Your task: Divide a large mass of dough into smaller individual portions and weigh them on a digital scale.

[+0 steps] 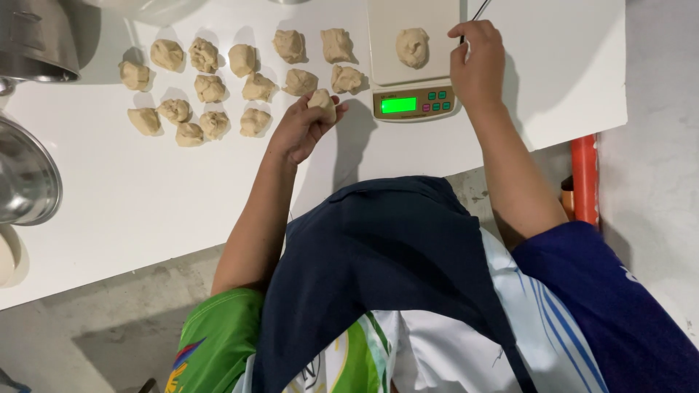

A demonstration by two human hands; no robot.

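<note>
Steel bowl (pixel 25 178) and pot (pixel 40 40) at left; orange, perhaps pipe-like, object (pixel 585 178) right.

Both hands reach forward, left (pixel 302 127) cupped, right (pixel 477 62) pinching.

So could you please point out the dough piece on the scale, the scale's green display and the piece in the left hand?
Dough piece on scale (pixel 412 47), head view, its middle.
Green display (pixel 398 105), head view, screen centre.
Held dough piece (pixel 322 104), head view, top above the left hand's fingers.
</note>
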